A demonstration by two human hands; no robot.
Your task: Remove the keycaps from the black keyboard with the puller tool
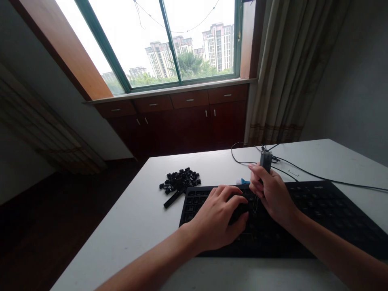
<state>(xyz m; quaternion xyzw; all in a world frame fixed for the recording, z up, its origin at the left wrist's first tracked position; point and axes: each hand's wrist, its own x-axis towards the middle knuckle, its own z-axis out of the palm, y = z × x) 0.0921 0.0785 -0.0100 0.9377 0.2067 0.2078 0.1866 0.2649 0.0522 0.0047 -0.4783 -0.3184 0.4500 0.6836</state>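
Note:
A black keyboard (318,210) lies on the white table (136,226), with many key sockets bare at its left end. My left hand (221,218) rests on the keyboard's left part, fingers curled and pressing down on the keys. My right hand (271,190) is closed around a small grey key puller tool (266,161), held upright, with its thin wire end pointing down at the keys. A pile of removed black keycaps (181,180) and one long black key (173,199) lie on the table to the left of the keyboard.
A black cable (318,176) runs across the table behind the keyboard to the right. A small blue brush (242,182) peeks out behind the keyboard. Beyond the table stand dark wooden cabinets (188,117) under a window, with a curtain (287,68) on the right.

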